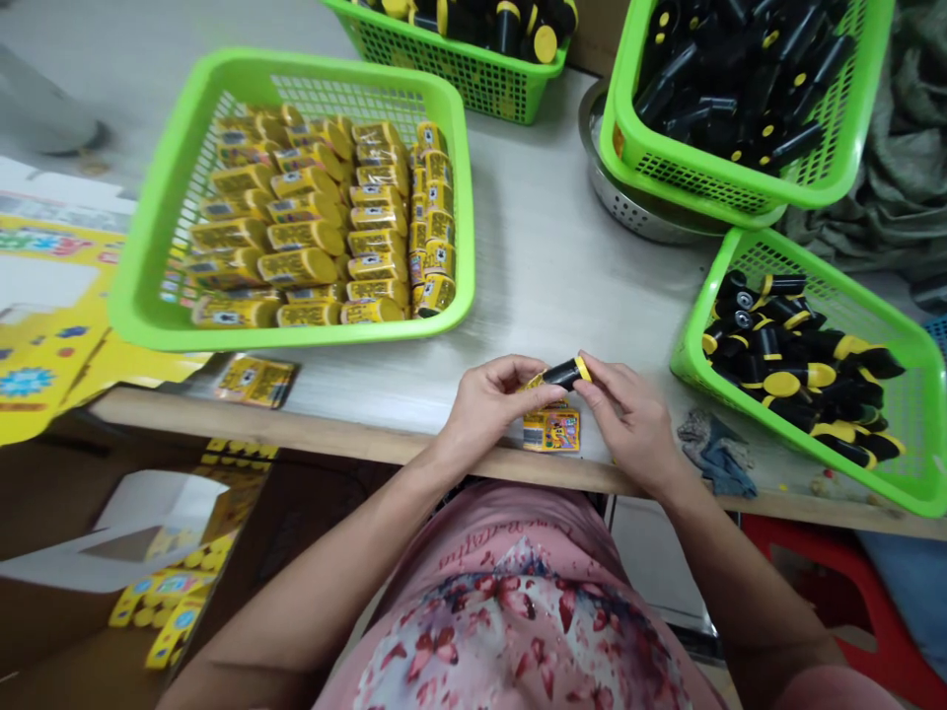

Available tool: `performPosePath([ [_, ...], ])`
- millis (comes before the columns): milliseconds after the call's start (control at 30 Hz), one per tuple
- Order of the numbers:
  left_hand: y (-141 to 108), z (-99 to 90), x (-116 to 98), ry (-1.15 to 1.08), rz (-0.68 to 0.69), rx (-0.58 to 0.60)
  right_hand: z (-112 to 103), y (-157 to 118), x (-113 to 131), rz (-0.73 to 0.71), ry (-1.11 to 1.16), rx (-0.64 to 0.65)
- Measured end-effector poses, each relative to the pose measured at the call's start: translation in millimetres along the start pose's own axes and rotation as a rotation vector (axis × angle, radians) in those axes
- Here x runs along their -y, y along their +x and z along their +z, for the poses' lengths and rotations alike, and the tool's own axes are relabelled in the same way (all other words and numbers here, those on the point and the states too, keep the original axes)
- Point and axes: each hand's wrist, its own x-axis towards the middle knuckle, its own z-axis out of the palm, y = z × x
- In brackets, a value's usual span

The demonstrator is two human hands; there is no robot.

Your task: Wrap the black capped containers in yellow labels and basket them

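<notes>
Both hands meet over the table's front edge around a small black tube with a yellow cap (566, 374). My left hand (489, 399) pinches its left end, where a bit of yellow shows at the fingertips. The fingers of my right hand (625, 414) close on the yellow-capped right end. Just below the tube, a yellow printed label or packet (552, 431) lies flat on the table, with part of another behind it. Farther left, a stack of yellow labels (255, 381) rests near the edge.
A green basket (296, 340) of yellow-wrapped tubes stands at left. Green baskets (821, 491) (747, 202) of black tubes are at right, one above a metal colander (643, 212). Another basket (473, 87) is at the back. A cloth (721, 459) lies by the right edge.
</notes>
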Motion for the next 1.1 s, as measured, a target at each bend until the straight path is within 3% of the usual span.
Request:
performPosePath([
  [200,1.5,-2.7,10.6,0.199,0.210,-0.002,-1.2,1.3,1.1,0.254,0.162,0.022],
  [467,5.3,-6.1,12.1,0.379,0.445,0.024,-4.9,6.3,13.7,0.092,-0.062,-0.021],
  [700,4.8,-5.0,11.9,0.310,0.374,-0.001,1.4,7.3,-5.5,0.422,0.403,0.047],
  [833,4.1,-3.2,9.4,0.288,0.342,-0.019,6.0,6.5,-8.3,0.376,0.433,0.016],
  [967,3.5,-1.3,6.8,0.141,0.183,-0.017,9.7,5.0,-9.6,0.325,0.403,0.031],
  [1100,2.9,-1.8,4.0,0.010,0.026,0.016,11.3,3.1,-13.1,0.127,0.275,0.039],
])
